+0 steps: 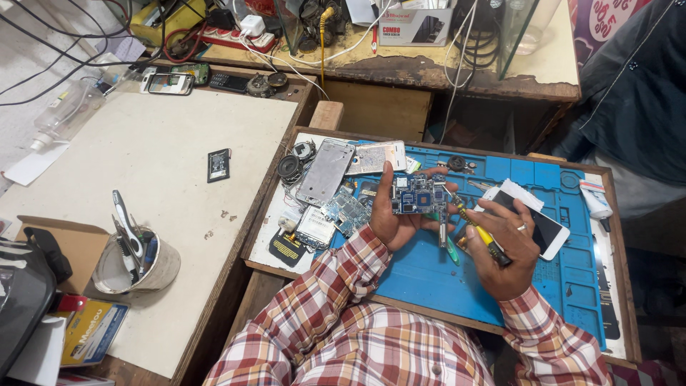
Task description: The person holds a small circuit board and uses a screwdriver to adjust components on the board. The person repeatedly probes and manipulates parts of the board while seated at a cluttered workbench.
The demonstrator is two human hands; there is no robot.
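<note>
— What does the left hand hold?
— Its fingers pinch a blue circuit board, raised above the blue work mat.
— And the right hand?
— Curled tight around a yellow-handled screwdriver, tip at the board's edge, beside a white phone.

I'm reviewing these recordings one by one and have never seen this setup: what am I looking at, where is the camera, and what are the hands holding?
The single picture comes from a camera worn on a person's head, looking down at their own two bare hands. The left hand holds up a small blue circuit board. The right hand grips a yellow-and-black-handled screwdriver, its tip at the board. Below lies a blue rubber work mat in a wooden tray, with a white smartphone, a silver phone shell and loose parts. At left, a metal cup of tools stands on a pale table.
</note>
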